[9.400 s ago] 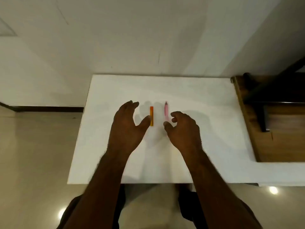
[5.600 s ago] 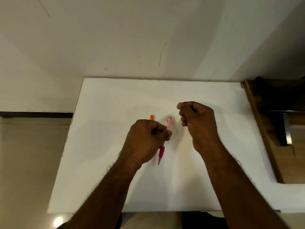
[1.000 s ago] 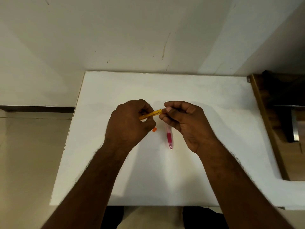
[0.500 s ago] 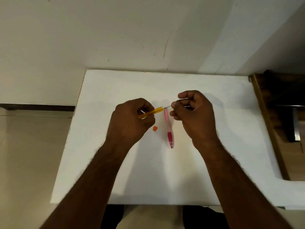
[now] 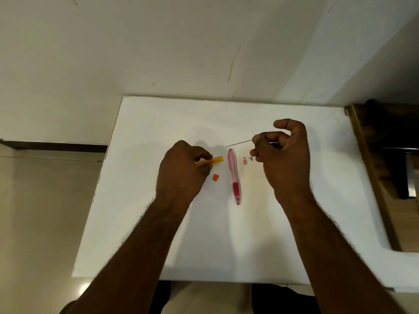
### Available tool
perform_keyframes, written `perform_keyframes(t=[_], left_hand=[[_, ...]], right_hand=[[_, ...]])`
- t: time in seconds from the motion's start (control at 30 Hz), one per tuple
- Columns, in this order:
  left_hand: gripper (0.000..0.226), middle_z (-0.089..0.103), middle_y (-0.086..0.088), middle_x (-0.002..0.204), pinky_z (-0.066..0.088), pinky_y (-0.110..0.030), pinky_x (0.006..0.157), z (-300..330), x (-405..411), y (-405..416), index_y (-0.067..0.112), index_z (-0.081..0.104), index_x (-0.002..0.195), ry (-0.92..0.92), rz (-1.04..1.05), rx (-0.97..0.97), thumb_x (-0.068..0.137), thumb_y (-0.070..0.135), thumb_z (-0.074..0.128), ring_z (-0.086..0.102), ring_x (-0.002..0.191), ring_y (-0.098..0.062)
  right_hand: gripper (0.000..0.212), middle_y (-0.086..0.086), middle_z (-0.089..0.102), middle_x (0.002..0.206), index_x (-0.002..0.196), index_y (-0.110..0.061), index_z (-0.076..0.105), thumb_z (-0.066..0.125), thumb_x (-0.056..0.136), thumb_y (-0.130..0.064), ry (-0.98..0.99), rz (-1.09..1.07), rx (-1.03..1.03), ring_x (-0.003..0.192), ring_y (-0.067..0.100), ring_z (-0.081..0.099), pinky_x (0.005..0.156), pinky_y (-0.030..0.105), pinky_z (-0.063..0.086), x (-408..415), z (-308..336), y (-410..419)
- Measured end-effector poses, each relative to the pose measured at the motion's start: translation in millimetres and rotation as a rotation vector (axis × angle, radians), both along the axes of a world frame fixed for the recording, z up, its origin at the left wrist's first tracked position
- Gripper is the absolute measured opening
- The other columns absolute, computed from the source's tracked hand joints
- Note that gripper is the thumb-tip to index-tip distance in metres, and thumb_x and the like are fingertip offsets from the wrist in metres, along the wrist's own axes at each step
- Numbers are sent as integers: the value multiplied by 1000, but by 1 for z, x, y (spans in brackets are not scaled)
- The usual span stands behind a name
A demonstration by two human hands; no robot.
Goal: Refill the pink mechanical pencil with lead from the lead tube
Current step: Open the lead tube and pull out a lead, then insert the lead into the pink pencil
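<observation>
White table (image 5: pixel 140 223) fills the centre of the frame; wall above, tan floor at far left, dark wooden furniture (image 5: pixel 371 177) at the right edge.

Left of centre: left hand (image 5: pixel 181 175) curled in a loose fist, thumb and fingers closed around the yellow lead tube (image 5: pixel 214 160). Tube lies roughly level, open end pointing right toward frame centre; its left part is hidden in the hand.

Just below the tube's open end: small orange cap (image 5: pixel 215 177) lying on the table, apart from the hand.

Centre: pink mechanical pencil (image 5: pixel 233 175) lying flat on the table, running top to bottom of the frame, tip toward the bottom edge, darker pink grip in its lower half. Neither hand touches it.

Just right of the pencil's upper end: small pink piece (image 5: pixel 244 160) and a small grey piece (image 5: pixel 251 158), side by side on the table.

Right of centre: right hand (image 5: pixel 283 159), thumb and forefinger pinching one end of a thin lead (image 5: pixel 239 143); remaining fingers curled. Lead extends leftward, free end above the pencil's upper end, clear of the tube.
</observation>
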State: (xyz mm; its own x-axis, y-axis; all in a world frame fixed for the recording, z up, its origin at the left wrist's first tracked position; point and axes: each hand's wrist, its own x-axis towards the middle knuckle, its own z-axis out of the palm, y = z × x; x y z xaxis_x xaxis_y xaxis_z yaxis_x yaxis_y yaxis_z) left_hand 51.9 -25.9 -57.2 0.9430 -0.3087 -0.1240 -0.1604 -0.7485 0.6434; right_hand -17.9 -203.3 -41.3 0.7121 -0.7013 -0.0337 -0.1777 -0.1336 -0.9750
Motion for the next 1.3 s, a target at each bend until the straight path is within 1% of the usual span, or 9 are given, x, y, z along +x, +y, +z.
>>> perform_keyframes(t=[0.2, 0.3, 0.47, 0.63, 0.8, 0.93, 1.07, 1.17, 1.3], left_hand=[[36, 57, 6, 98, 36, -20, 75, -1, -2, 0, 28, 75, 112, 2, -43, -2, 78, 35, 84, 54, 89, -9], [41, 60, 8, 97, 39, -17, 72, 6, 0, -3, 30, 75, 112, -61, -57, -131, 74, 42, 86, 52, 79, -2], [26, 68, 11, 95, 37, -1, 65, 15, -3, -9, 33, 79, 100, -82, -57, -261, 76, 43, 84, 53, 74, 11], [6, 71, 9, 92, 35, -2, 63, 14, -4, -13, 28, 80, 87, -44, -52, -265, 83, 33, 80, 55, 73, 1], [4, 71, 5, 92, 38, -1, 58, 14, -7, -17, 26, 78, 84, -36, -31, -308, 83, 30, 80, 58, 76, -5], [6, 72, 8, 91, 38, -6, 60, 13, -9, -22, 32, 75, 79, -39, -34, -316, 83, 31, 80, 60, 78, -3], [6, 72, 9, 90, 40, -8, 65, 12, -12, -27, 35, 75, 81, -42, -48, -307, 80, 36, 81, 60, 77, -3], [30, 69, 12, 86, 47, -22, 71, 10, -13, -30, 32, 76, 92, -56, -67, -153, 75, 58, 78, 60, 76, -7], [46, 65, 12, 69, 50, -30, 75, 9, -20, -35, 28, 70, 77, -89, -100, 240, 78, 73, 62, 64, 70, -11]], right_hand=[[37, -3, 77, 82, 112, -26, 48, 73, 88, -12, 38, 60, -7, 66, 16, 75, 76, 42, 62, -1, 0, 2], [38, -4, 77, 82, 109, -31, 47, 73, 88, -13, 54, 73, 7, 66, 16, 75, 74, 40, 60, -1, -1, 3], [39, -4, 78, 86, 106, -34, 48, 76, 87, -16, 102, 94, 27, 67, 14, 75, 74, 36, 60, 0, -1, 4], [41, -3, 78, 87, 113, -30, 48, 76, 87, -14, 80, 109, 108, 66, 14, 75, 66, 23, 56, 0, 1, 6], [48, 3, 75, 100, 126, -21, 51, 77, 88, -32, 137, 136, 252, 75, 18, 77, 78, 36, 62, -3, 7, 6], [19, 4, 78, 92, 103, -16, 73, 73, 92, -31, 257, 272, 205, 77, 17, 75, 76, 34, 59, -6, 8, 6], [10, 4, 78, 82, 89, -14, 77, 72, 92, -23, 256, 245, 171, 76, 17, 74, 77, 34, 60, -7, 5, 4], [9, 0, 77, 74, 82, -19, 78, 73, 90, -21, 212, 99, 169, 70, 13, 72, 75, 36, 61, -9, 5, -3], [14, 0, 75, 70, 78, -17, 76, 74, 88, -27, 157, -126, 106, 68, 20, 72, 80, 46, 61, -13, 4, -17]])
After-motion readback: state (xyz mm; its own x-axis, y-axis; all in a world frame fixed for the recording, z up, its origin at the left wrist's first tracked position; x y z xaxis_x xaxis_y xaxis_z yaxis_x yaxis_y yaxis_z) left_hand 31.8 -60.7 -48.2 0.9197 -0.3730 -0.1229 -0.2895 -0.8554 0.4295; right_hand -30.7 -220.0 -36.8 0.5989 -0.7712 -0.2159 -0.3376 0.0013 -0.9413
